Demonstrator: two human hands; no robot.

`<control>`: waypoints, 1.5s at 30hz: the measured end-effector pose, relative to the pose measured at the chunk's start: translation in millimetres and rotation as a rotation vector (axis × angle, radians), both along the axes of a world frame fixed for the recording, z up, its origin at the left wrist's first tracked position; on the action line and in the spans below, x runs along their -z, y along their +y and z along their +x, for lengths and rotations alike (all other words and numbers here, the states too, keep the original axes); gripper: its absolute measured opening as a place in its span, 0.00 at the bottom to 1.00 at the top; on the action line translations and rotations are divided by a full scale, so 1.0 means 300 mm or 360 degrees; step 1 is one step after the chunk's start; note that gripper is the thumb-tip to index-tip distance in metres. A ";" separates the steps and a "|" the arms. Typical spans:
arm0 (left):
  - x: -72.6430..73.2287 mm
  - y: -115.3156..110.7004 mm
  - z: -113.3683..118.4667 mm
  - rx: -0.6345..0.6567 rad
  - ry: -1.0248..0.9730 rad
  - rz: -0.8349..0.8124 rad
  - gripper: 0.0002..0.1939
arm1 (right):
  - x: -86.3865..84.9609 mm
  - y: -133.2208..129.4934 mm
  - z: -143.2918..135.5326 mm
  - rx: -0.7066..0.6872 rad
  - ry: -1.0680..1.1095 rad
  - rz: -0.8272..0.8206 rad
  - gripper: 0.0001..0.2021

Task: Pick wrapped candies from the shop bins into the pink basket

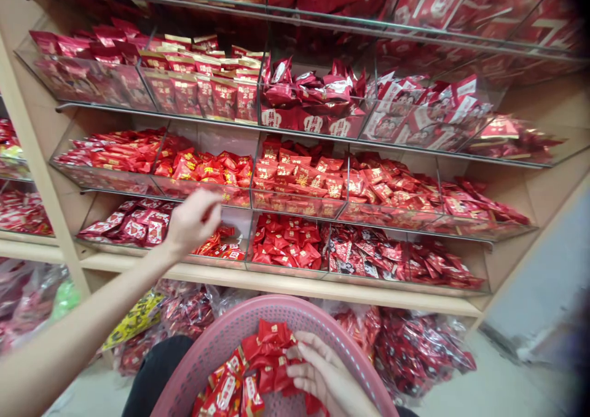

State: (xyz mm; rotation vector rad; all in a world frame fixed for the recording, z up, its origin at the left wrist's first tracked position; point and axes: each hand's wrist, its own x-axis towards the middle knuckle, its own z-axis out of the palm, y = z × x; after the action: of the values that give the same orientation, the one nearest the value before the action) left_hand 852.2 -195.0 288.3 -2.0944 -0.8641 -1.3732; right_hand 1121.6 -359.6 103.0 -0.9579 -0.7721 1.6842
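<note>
In the head view, the left hand (193, 220) is hovering in front of the lower rows of a wooden shelf (286, 285), its fingers bending inward; I cannot tell whether it is gripping something, because the palm is hidden. Just beside it, at its lower right, small red packets (221, 243) are lying in a clear-fronted compartment of the lowest row, and at its left dark red packets with white print (147, 225) are filling another one. The right hand (327, 373) is reaching into a pink basket (225, 328), its fingers parting loosely against the red sweets (271, 332); whether it is pinching any of them, I cannot tell. These wrapped sweets are lying in a heap inside the basket, mostly toward the left of this hand. Higher up, gold-edged packets (207, 88) are standing in their compartment. Below the shelf, a yellow bag (138, 320) and clear bags of red packets (417, 352) are resting, and a dark-clothed leg (159, 368) is showing beside the basket.
</note>
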 end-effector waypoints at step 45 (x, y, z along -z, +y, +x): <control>0.637 0.057 0.201 0.1178 -0.0085 -0.3135 0.23 | -0.311 0.523 0.114 0.0895 -0.2291 0.0508 0.07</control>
State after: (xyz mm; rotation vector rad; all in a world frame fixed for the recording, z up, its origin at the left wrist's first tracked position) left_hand 912.5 -177.8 97.3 -4.0690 -2.0651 -0.5105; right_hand 1155.8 -202.8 196.2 -1.8879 -1.4066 0.1564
